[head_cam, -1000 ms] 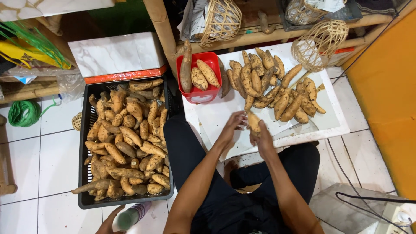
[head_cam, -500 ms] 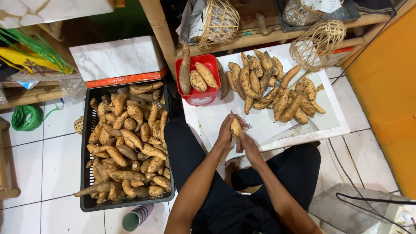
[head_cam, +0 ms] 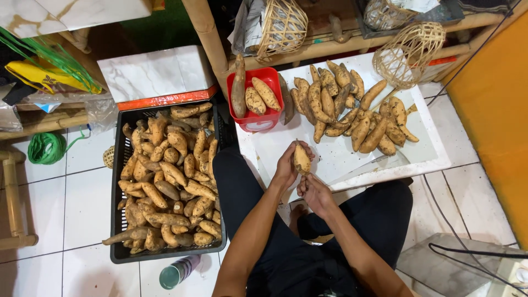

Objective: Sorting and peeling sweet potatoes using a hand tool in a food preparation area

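Left of the white board (head_cam: 352, 159) sits the black crate (head_cam: 118, 253), heaped with sweet potatoes. Over the board's near edge, your left hand (head_cam: 287, 168) is wrapped around one sweet potato (head_cam: 301, 158), fingers curled tight. Your right hand (head_cam: 314, 192), just below, pinches its lower tip.

Tan, seemingly dark-speckled sweet potato (head_cam: 301, 158)

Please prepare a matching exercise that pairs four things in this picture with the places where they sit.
Things:
1. black crate
2. red basket
3. green cord
4. sweet potato

Places:
A. on the tiled floor, far left
B. in the left hand, above the right hand
C. at the white board's corner
D. beside the person's left leg

Pairs: 1-D, 2-C, 3-A, 4-B
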